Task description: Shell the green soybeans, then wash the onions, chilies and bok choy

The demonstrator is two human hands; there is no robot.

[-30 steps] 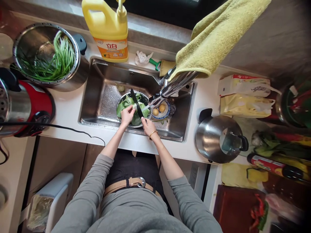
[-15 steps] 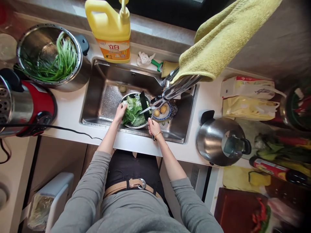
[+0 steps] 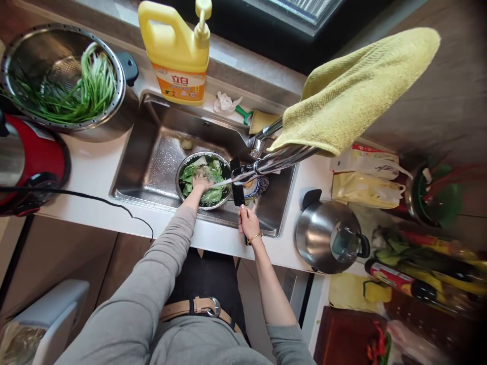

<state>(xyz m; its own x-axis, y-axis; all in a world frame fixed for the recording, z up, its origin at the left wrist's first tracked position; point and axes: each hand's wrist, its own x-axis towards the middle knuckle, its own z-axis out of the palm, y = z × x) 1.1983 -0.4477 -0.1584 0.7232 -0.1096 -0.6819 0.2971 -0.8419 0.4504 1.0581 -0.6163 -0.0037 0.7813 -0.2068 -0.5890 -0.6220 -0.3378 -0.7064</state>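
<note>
My left hand (image 3: 201, 183) reaches down into a round metal bowl (image 3: 178, 190) in the sink, pressed among wet leafy greens (image 3: 218, 172). Water and leaves hide most of its fingers. A stream of water (image 3: 220, 183) from the faucet (image 3: 262, 166) runs into the bowl beside that hand. My right hand (image 3: 248, 223) is closed round the handle of a kitchen knife (image 3: 238, 195) at the sink's front edge. The knife's broad black blade points away from me, just right of the bowl and partly behind the faucet spout.
Behind the blade, a blue-rimmed plate (image 3: 252, 188) stands in the sink (image 3: 152, 147). A yellow towel (image 3: 342, 101) hangs over the faucet. At left stands a pot (image 3: 122, 91) with scallions (image 3: 95, 83); a yellow detergent jug (image 3: 177, 50) is behind, a steel kettle (image 3: 323, 228) right.
My left hand has moved from the bowl's left rim down into the greens. The knife has shifted right, off the bowl, with my right hand. The view has turned and shifted slightly.
</note>
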